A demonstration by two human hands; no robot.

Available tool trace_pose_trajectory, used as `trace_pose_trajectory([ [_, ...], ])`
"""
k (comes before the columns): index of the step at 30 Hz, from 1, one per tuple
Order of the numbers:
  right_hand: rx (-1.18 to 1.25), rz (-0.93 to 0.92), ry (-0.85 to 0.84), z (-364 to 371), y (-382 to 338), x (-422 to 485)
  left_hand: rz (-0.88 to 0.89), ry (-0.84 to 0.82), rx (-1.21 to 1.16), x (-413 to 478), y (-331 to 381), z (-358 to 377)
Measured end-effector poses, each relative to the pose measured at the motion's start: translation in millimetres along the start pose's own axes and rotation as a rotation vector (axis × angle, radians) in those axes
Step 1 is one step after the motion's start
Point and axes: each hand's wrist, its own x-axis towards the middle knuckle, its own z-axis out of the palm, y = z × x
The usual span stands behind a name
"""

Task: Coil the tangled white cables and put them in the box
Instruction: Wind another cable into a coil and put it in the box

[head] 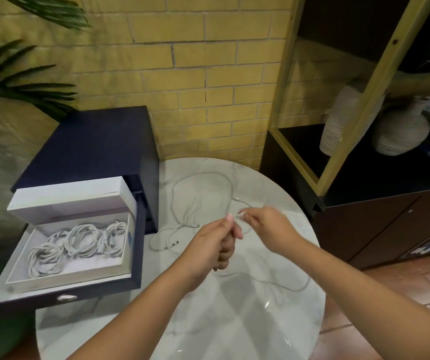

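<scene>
Left hand (217, 242) first, and we have it raised above the round marble table (234, 328), fingers curled tight round a white cable (240, 216), thumb on top. Right hand (268, 227) sits just beside it, thumb and forefinger pinching the end of that same cable, the other fingers loosely bent. From the hands we follow the cable down to the tabletop, where it trails in a wide slack curve toward the right edge. Farther back we spot more loose cables (189, 214), one big open loop and a tangle of strands running left, connectors showing at the near end. Over on the left we've got the white box (79, 276), lid propped up behind it, sitting in the pulled-out drawer (66, 297) of a dark blue cabinet (99, 144). Inside the box we see several coiled cables (81, 239) lying side by side. Behind it all is a yellow brick wall (208, 74). On the right, a shelf unit (297, 157) holds two ribbed pale vases (401, 131), and palm leaves (21, 81) poke in at the left.
</scene>
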Motion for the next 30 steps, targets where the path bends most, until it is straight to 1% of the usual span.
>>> trace_pose_trajectory([
  [3, -0.124, -0.024, -0.271, 25, -23, -18, 0.020, -0.005, -0.135, -1, 6, -6],
  [5, -0.138, -0.030, -0.381, 38, -40, -31, 0.037, -0.010, -0.169, -2, 6, -14],
  [9, -0.226, -0.036, -0.433, 46, -54, -46, 0.036, -0.026, -0.243, -1, 2, -31],
  [12, -0.229, -0.072, -0.479, 47, -61, -52, 0.049, -0.039, -0.204, -1, -3, -39],
  [14, -0.221, -0.080, -0.496, 48, -62, -52, 0.074, -0.006, -0.130, 0, -8, -43],
  [18, -0.270, -0.112, -0.447, 36, -68, -49, 0.117, 0.111, 0.135, 2, -19, -51],
  [20, -0.290, -0.146, -0.367, 24, -71, -46, 0.163, 0.151, 0.353, 3, -23, -53],
  [22, -0.299, -0.192, -0.258, 13, -73, -43, 0.230, 0.131, 0.572, 0, -24, -52],
  [24, -0.359, -0.247, -0.163, 7, -74, -42, 0.283, 0.085, 0.777, -2, -24, -49],
  [26, -0.421, -0.320, -0.106, 3, -75, -40, 0.281, 0.054, 0.961, -1, -25, -46],
  [28, -0.466, -0.409, -0.055, -3, -71, -36, 0.233, 0.026, 1.023, 1, -24, -46],
  [30, -0.487, -0.444, -0.022, -11, -64, -29, 0.167, 0.009, 0.963, 3, -19, -46],
])
